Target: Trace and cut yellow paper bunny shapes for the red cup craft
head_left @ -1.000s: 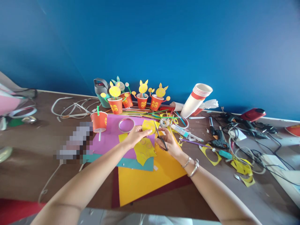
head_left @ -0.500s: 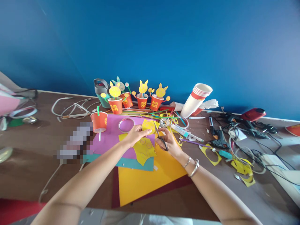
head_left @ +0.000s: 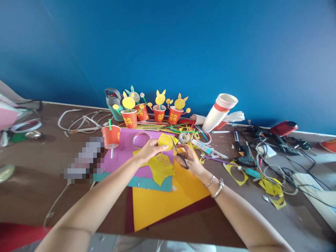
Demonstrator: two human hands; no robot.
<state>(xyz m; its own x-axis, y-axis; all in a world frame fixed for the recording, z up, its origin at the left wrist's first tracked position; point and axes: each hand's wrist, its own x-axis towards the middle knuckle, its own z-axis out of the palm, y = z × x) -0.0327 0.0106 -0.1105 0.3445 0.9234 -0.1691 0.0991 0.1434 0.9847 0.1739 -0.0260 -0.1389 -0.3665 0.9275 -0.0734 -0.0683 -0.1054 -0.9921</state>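
Between thumb and fingers, my left hand (head_left: 152, 151) pinches a piece of yellow paper (head_left: 165, 139) with a round face drawn on it. My right hand (head_left: 191, 159) grips a pair of scissors (head_left: 180, 155) by the dark handles, its blades at the paper's right edge. Below the hands lies a larger yellow paper sheet (head_left: 160, 171) with circles and other outlines drawn on it. It rests over purple paper (head_left: 126, 161), teal paper (head_left: 154, 183) and orange paper (head_left: 157, 210). Left of the hands stands a red paper cup (head_left: 111, 137) with a green straw piece.
Behind stand several red cups with yellow animal faces (head_left: 159, 113), beside a thermos (head_left: 113, 105). A stack of white cups (head_left: 217, 113) leans at the right. Glue guns (head_left: 246, 156), cables and paper scraps (head_left: 271, 187) lie on the right. A tape roll (head_left: 141, 140) rests on the purple paper.
The left hand and the yellow piece have shifted slightly left and turned a little. The scissors stay at the paper's edge, and the right hand is almost still.
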